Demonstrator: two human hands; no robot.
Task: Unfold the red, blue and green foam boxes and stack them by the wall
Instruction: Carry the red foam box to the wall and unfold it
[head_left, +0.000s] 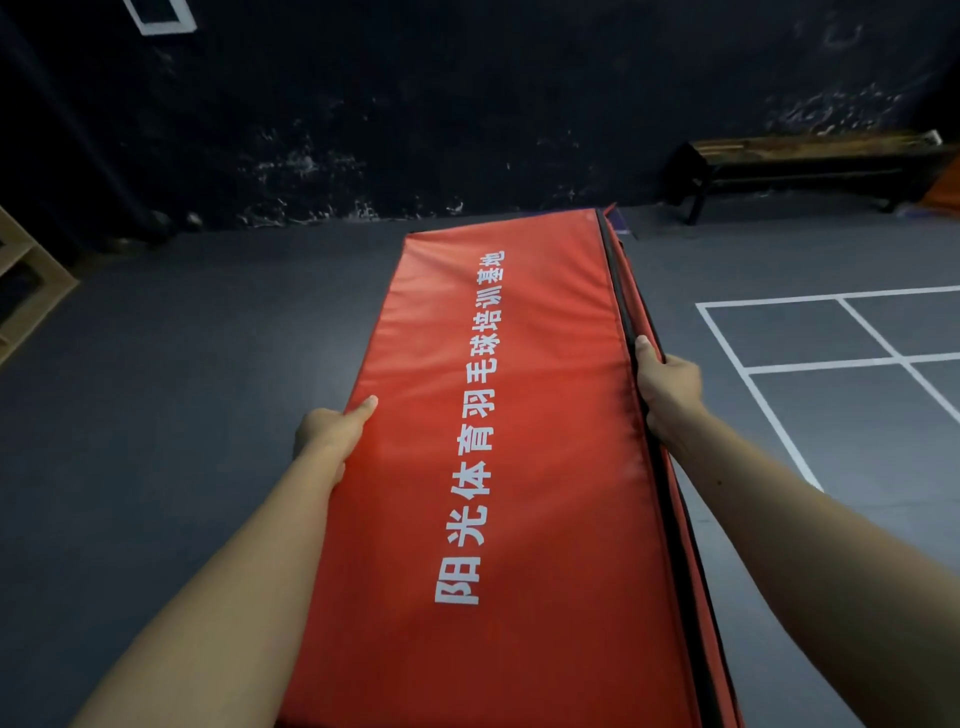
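Both hands' fingers, mostly hidden, grip red foam box (519, 415).

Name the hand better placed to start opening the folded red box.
Right. The right hand already grips the red foam box at its black seam, where the panels meet; the left hand only holds the plain opposite edge.

Foam box (519, 467) folded flat, long axis running from the person toward the wall (467, 130); far end near the wall base, not touching it. Left hand (332, 431) on the box's left edge, right hand (667, 387) on its right edge, at the seam between folded panels. Bench (810, 166) far right, against the wall. Shelf unit (26, 280) at far left. Floor lines (810, 332) right of the box
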